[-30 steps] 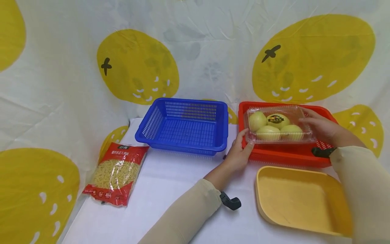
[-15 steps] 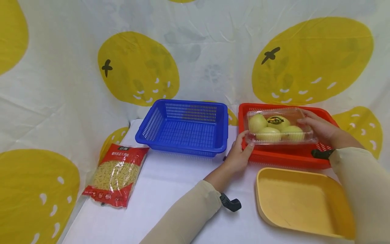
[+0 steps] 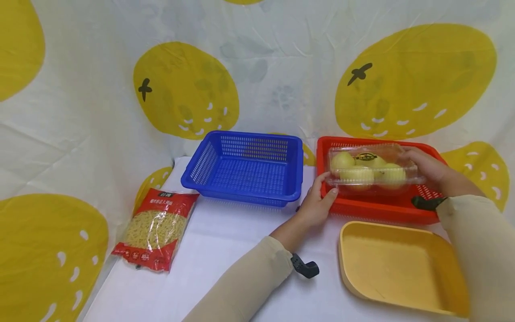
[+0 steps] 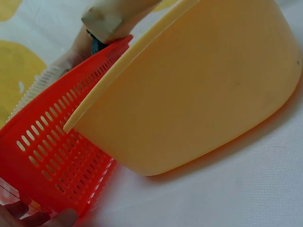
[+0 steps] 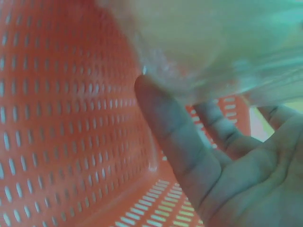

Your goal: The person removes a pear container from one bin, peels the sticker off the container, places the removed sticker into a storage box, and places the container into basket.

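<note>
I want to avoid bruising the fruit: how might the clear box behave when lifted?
The clear box probably flexes if squeezed, since its walls look like thin plastic. Its glossy surface may feel slippery. The round fruit could shift toward the gap at right.

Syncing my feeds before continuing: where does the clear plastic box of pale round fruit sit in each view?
Head: clear plastic fruit box right of centre, over the red slotted plastic basket.
Left wrist: box edge at left, behind the basket wall; mostly hidden.
Right wrist: blurred across the top right.
Shared landmark: basket.
</note>
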`<state>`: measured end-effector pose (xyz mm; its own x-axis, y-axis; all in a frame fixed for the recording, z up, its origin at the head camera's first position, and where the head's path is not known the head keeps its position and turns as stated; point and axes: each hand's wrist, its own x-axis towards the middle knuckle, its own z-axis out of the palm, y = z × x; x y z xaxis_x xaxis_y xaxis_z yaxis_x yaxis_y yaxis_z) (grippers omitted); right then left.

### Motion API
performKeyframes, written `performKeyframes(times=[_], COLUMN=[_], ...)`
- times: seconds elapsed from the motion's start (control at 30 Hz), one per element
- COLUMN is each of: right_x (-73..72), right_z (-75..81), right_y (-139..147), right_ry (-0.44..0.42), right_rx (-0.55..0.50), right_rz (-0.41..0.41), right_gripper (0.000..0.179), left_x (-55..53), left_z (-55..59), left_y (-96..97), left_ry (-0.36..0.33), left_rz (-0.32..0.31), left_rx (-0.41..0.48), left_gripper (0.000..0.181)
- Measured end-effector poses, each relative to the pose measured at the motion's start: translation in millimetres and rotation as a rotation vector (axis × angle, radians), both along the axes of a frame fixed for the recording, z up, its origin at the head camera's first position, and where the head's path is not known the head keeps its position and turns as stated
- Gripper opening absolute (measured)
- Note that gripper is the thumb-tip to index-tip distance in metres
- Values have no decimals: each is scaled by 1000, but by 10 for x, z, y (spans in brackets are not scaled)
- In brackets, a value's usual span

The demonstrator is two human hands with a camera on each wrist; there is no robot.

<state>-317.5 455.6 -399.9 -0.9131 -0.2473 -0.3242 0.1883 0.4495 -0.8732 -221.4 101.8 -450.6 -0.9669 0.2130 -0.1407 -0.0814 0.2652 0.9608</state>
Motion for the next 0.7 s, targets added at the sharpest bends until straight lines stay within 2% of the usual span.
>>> performKeyframes(times=[0.1,0.17,0.27,0.5,0.7], right_x=[42,81,130,212,301], right_z=[29,45,69,202,236], right_y=[-7,-6,3,-34,-61], right_ry=[0,6,8,-15,28], right_rx=[-36,-48,-53,-50,-238], right_rz=[-14,-27,-48,-70,-109], right_gripper=[26,22,20,24,17], left_x=[1,6,15,29,44], left_z=[8,12,5,37,61], left_y=[10,18,36,10,-1], left_ry=[-13,-14,-3,82,116], left_rz=[9,12,13,38,86], left_rx=[-11,-17,-24,-79,-136], left_gripper=[51,53,54,56,66])
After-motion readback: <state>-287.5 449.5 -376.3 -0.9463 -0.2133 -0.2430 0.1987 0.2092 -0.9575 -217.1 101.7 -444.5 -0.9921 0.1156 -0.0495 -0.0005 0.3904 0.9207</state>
